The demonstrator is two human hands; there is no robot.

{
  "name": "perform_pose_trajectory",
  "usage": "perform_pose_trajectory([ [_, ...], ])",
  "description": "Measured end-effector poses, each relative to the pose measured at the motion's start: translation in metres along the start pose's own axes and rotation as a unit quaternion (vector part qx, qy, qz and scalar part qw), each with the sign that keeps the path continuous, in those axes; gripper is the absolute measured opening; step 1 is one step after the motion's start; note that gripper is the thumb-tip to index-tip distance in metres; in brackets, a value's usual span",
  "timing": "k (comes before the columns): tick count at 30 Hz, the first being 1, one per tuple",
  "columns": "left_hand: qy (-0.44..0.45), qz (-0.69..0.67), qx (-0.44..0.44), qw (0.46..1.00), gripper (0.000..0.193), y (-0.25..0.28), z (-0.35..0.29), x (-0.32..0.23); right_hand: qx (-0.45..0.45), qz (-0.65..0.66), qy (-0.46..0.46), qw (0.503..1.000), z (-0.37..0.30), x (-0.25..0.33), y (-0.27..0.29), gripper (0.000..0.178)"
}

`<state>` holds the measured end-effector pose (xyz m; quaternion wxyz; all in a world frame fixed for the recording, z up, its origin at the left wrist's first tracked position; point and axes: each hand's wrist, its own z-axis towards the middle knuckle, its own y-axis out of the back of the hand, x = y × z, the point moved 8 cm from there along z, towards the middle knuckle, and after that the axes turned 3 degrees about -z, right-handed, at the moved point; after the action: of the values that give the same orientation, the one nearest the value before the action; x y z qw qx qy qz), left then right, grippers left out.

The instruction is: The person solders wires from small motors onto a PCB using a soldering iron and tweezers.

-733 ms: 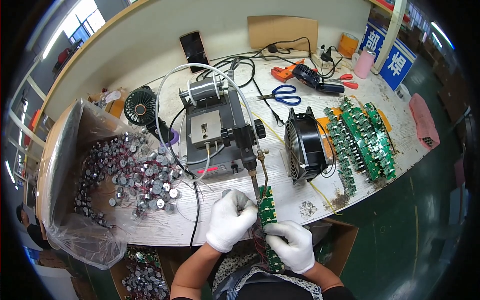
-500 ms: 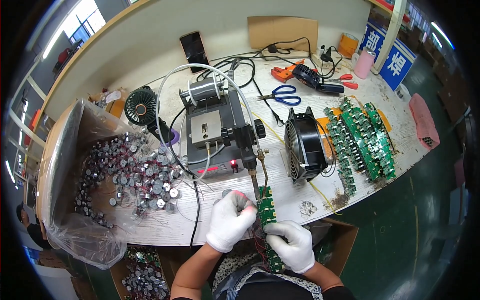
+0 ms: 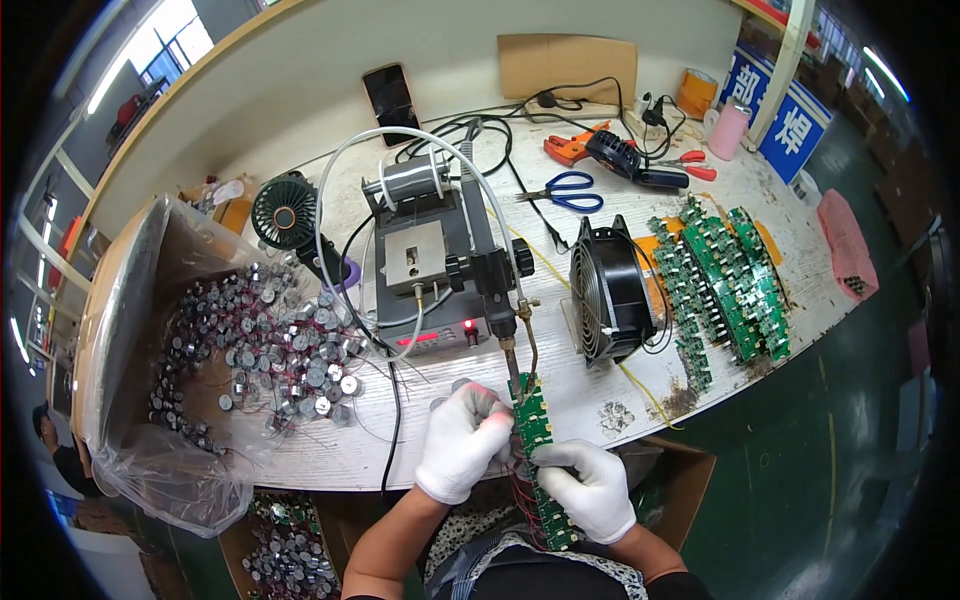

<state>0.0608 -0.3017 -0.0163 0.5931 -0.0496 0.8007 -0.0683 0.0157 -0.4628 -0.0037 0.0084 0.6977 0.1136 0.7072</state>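
Observation:
A long green circuit board strip (image 3: 536,425) runs from the iron's tip down toward my lap, with thin red wires along its left side. My right hand (image 3: 588,488), in a white glove, is closed on the strip's right edge, thumb and fingers pinching it. My gloved left hand (image 3: 465,440) is closed in a pinch at the strip's upper left, right beside the soldering iron (image 3: 510,360); what its fingertips hold is hidden. Small grey round motors (image 3: 461,386) show just behind the left fingers. The iron points down, clamped on a stand, its tip at the strip's upper end.
A soldering station (image 3: 420,290) with a solder spool (image 3: 412,178) stands behind my hands. Left, a plastic-lined box (image 3: 135,330) holds many wired motors. A black fan (image 3: 610,290) and several green boards (image 3: 730,285) are at right. Blue-handled scissors (image 3: 570,192) lie farther back.
The strip's lower end has shifted slightly to the right and toward me. Both hands have moved only a little and keep their pinching shape beside it.

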Motion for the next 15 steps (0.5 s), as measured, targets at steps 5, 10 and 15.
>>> perform_pose_trajectory([
  [5,-0.002,-0.027,0.006,1.0,0.011,-0.002,0.001,0.003,0.001,0.004,-0.01,1.0,0.0,0.0,0.0,0.019],
  [10,0.003,-0.038,0.007,0.999,0.011,-0.001,-0.001,0.001,0.015,-0.058,0.063,0.996,0.001,0.015,-0.001,0.021],
  [15,-0.022,0.01,0.002,1.0,0.01,0.007,0.002,0.006,-0.002,-0.182,0.139,0.973,0.001,0.042,0.01,0.025],
])
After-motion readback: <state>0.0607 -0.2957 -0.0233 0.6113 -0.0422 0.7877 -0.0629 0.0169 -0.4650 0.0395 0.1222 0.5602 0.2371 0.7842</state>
